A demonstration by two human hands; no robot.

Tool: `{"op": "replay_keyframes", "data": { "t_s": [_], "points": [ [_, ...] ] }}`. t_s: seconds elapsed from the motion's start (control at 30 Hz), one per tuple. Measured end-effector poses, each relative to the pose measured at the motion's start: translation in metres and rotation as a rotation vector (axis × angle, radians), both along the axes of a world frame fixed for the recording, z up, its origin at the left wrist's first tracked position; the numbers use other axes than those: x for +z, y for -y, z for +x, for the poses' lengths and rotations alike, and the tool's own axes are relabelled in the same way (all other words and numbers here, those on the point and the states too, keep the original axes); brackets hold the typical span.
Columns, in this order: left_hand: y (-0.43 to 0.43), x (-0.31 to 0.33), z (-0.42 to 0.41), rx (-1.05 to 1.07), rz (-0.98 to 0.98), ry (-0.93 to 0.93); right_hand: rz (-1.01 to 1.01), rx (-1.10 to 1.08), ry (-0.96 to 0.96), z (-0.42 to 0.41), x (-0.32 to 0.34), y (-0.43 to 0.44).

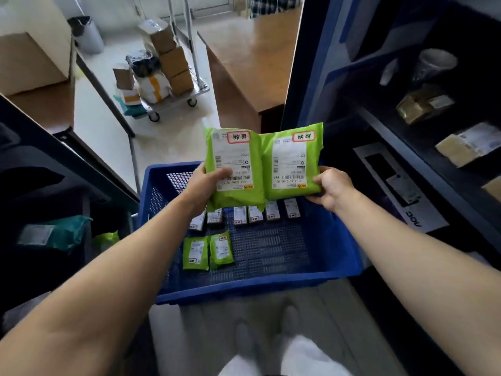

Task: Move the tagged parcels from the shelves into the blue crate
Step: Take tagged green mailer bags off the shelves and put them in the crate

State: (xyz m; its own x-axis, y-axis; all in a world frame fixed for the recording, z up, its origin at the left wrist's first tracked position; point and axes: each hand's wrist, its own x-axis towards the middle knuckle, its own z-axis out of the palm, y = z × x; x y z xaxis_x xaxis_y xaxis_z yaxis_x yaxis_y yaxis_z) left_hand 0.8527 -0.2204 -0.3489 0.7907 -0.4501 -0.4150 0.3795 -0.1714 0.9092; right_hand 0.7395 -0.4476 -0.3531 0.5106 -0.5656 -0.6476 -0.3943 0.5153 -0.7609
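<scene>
Left hand (207,183): grips the left parcel (237,156) at its lower left edge; the thumb lies across the front near the white label, the other fingers are hidden behind the bag.
Right hand (332,187): pinches the right parcel (291,164) at its lower right corner; the thumb is on the front, the fingers curl underneath.
Parcels in hand: two bright green bags held side by side, inner edges touching; each has a white shipping label and a red-bordered tag at the top (the print reads upside down from here); both are in the air above the far half of the blue crate (257,284).
Crate contents: two small green parcels (207,252) lie flat side by side near the left wall; a row of small boxes (254,214) stands along the far side, partly hidden by the held bags.
Shelves (406,126): dark, on the right, holding pale packages; the crate sits just beside them.
Background: a trolley (173,96) stacked with cardboard boxes, well apart on the floor.
</scene>
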Motion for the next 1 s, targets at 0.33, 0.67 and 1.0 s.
{"op": "replay_keyframes", "data": {
  "t_s": [0.33,0.67,1.0],
  "points": [
    [0.032,-0.105,0.030,0.117,0.088,-0.139,-0.024,0.124,-0.184,0.039,-0.089,0.039],
    [0.043,-0.278,0.068,0.206,0.231,-0.225,-0.120,0.313,-0.329,0.096,-0.240,0.053],
    [0.035,-0.433,0.083,0.202,0.344,-0.290,-0.103,0.302,-0.389,0.121,-0.426,0.033]
  ]
}}
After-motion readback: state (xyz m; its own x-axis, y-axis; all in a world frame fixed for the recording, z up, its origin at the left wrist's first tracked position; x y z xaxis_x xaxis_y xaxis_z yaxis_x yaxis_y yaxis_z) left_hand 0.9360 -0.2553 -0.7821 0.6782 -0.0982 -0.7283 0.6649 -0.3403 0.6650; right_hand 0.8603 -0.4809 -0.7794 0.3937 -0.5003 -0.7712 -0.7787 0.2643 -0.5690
